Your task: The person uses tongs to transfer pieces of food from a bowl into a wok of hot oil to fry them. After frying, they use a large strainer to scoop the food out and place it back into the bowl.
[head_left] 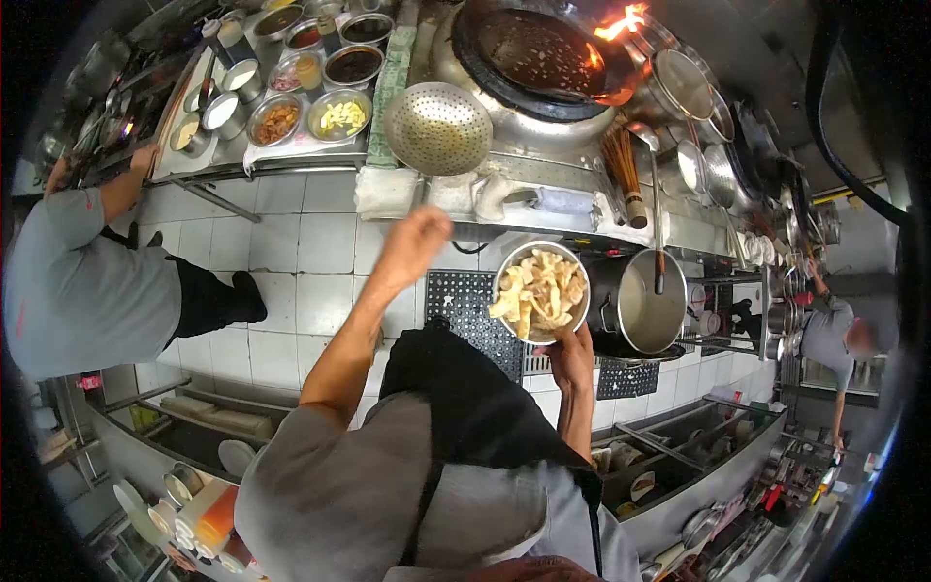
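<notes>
My left hand is closed at the handle end of a round perforated strainer, whose bowl hangs over the stove's front edge. My right hand holds a metal bowl from its lower rim. Pale yellow, chunky food pieces fill the bowl; their exact kind I cannot make out. Beyond the strainer is a dark wok with a shiny, bubbly liquid inside. Flames rise at the wok's far right side.
Right of the bowl stands a deep pot with a ladle reaching into it. A bamboo brush lies on the stove edge. Several ingredient bowls stand at upper left. One co-worker is at left, another at far right.
</notes>
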The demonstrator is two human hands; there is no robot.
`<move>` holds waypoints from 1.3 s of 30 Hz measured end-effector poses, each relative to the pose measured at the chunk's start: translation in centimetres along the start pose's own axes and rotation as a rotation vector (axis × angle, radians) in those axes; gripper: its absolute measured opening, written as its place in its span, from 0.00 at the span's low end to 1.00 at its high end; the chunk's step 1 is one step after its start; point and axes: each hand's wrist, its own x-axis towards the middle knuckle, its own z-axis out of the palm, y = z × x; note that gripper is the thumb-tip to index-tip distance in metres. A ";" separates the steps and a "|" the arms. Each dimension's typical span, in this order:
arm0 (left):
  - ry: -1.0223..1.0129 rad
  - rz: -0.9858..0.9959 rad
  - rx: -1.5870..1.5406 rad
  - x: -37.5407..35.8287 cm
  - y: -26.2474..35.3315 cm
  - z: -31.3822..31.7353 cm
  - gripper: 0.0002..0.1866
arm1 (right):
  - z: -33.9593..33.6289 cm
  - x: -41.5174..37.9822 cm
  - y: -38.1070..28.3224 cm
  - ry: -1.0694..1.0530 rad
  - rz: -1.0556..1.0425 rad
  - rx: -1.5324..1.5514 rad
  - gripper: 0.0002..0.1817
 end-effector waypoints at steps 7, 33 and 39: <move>-0.317 -0.398 -0.338 -1.9 0.1 2.8 0.11 | 2.5 2.4 -1.4 -0.162 0.100 -0.167 0.25; 0.808 -0.420 -0.451 -6.0 7.7 2.8 0.16 | -23.3 35.9 10.0 0.049 0.066 -1.891 0.32; 0.801 -0.427 -0.562 -1.6 9.5 8.0 0.07 | -24.2 35.1 11.1 0.069 -0.401 -1.755 0.29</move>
